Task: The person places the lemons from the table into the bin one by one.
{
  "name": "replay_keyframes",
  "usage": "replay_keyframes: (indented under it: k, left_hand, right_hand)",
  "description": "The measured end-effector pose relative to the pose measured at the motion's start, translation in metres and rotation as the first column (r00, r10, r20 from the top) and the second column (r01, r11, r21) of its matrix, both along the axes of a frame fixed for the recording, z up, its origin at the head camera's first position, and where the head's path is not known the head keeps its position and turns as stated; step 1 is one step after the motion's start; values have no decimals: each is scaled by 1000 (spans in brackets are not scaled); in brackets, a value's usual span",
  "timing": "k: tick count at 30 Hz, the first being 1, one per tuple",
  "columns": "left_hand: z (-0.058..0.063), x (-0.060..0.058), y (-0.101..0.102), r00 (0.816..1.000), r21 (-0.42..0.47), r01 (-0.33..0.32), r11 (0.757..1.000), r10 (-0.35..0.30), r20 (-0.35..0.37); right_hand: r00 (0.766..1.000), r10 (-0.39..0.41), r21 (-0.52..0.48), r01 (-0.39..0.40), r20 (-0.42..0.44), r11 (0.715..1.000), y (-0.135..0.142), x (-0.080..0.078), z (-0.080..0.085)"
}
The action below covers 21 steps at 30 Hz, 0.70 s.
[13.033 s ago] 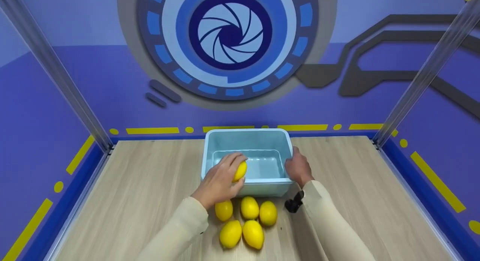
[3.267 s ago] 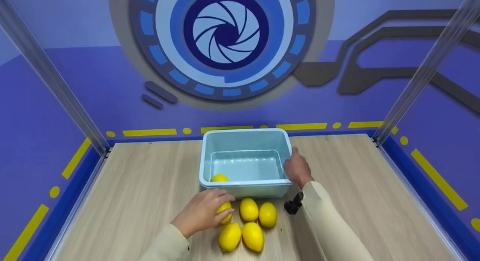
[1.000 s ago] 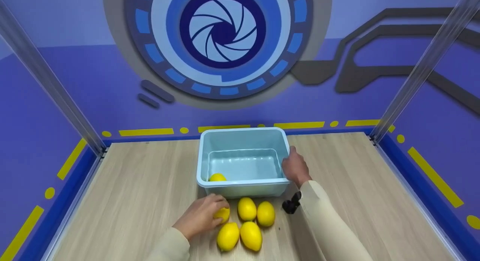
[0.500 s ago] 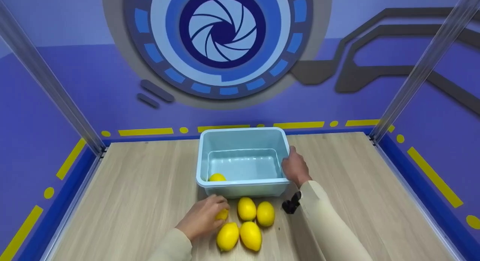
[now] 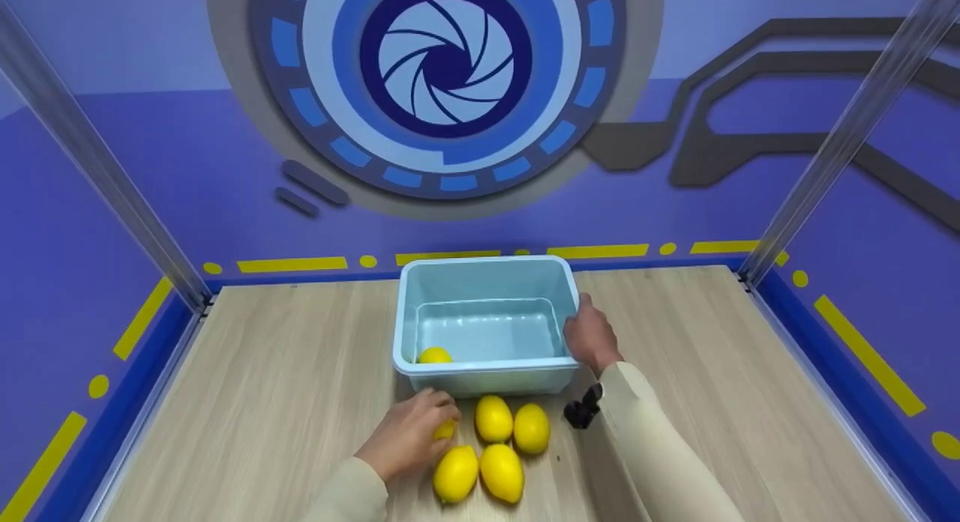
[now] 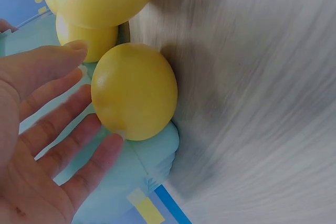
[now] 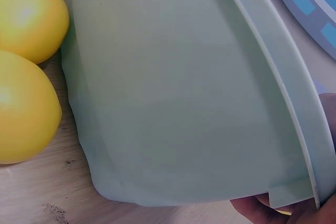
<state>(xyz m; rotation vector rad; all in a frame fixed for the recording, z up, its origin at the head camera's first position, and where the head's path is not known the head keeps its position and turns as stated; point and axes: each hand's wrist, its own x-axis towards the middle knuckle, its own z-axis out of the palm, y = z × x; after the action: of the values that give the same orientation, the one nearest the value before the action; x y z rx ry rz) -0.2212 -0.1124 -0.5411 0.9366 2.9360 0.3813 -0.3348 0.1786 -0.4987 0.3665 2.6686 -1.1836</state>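
Note:
My left hand [image 5: 409, 434] reaches over a lemon [image 5: 444, 429] on the table, left of the other loose lemons. In the left wrist view the fingers are spread, fingertips right at the side of that lemon [image 6: 134, 93], and the thumb stands apart from it. My right hand [image 5: 592, 333] grips the right rim of a light blue plastic bin [image 5: 491, 367]; some of its fingers show below the rim at the corner of the bin [image 7: 173, 103] in the right wrist view. One lemon [image 5: 435, 355] lies inside the bin at the front left, partly hidden by the front wall.
Several more lemons [image 5: 502, 472] lie in two rows in front of the bin on the wooden table [image 5: 292, 402]. A small black device [image 5: 583, 408] sits at my right wrist. Blue printed panels [image 5: 360, 229] and clear corner posts [image 5: 840, 147] enclose the table.
The lemon carried over the bin 13 seconds ago now lies in it. My left hand has moved back to the left loose lemon and stayed nearly still there. The right hand keeps its grip.

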Motion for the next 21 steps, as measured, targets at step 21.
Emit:
replay_keyframes:
  k: [21]
  left_hand:
    - [-1, 2, -1, 997, -12, -60, 998, 60, 54]
  right_hand:
    - [1000, 16, 19, -16, -3, 1000, 2, -1, 1]
